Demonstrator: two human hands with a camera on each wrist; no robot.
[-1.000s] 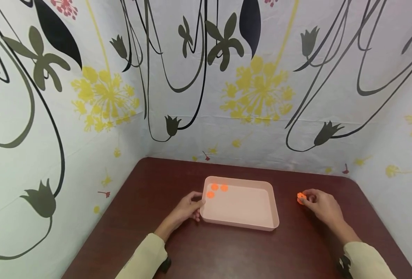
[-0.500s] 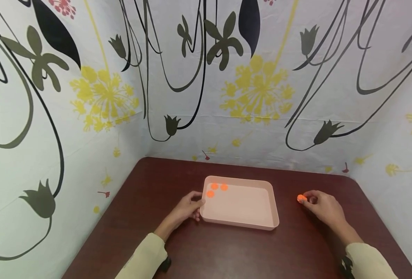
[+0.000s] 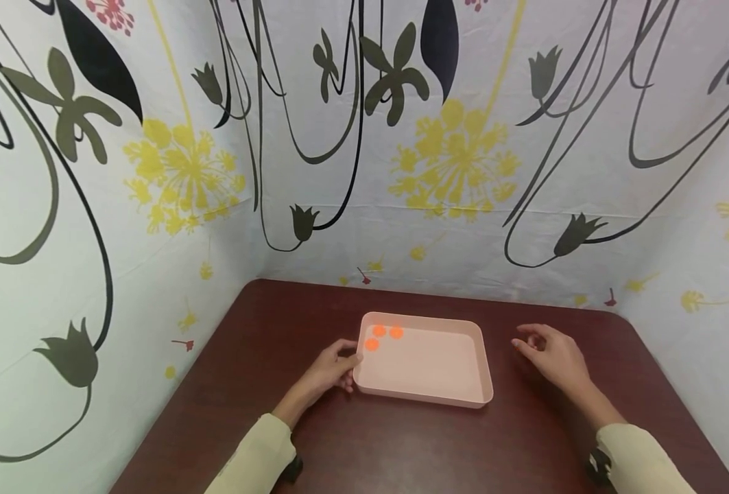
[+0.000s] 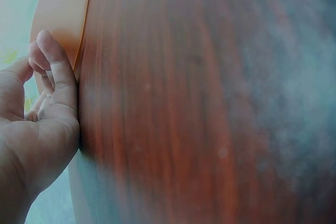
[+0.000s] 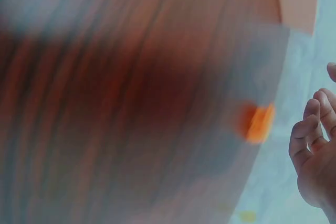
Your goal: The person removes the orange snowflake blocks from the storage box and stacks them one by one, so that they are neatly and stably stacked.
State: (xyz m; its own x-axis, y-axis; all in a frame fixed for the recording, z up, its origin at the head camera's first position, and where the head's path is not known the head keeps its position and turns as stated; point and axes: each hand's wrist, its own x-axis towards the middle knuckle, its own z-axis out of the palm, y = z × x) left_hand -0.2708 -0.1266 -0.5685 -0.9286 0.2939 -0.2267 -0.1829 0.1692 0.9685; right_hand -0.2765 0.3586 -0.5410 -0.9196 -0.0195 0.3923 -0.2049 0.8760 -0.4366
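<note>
A shallow peach tray (image 3: 422,398) lies on the dark red-brown table. My left hand (image 3: 330,367) holds its left side, thumb at the rim and fingers along the outer wall; in the left wrist view those fingers (image 4: 58,72) lie against the wall. Three small flat orange pieces (image 3: 379,331) sit inside the far left corner. Right of the tray, my right hand (image 3: 558,357) hovers with loosely bent fingers and nothing pinched. The right wrist view shows a blurred, thick orange piece (image 5: 260,124) on the table, apart from that hand; in the head view the fingers mostly hide it.
Patterned fabric (image 3: 463,261) with flowers and stems hangs round the table's back and sides. The wooden table (image 3: 413,453) stretches in front of the tray and between it and my right hand.
My right hand has let go of the orange piece and lifted slightly up and left, its thumb and fingers parting. My left hand and the tray stay in place.
</note>
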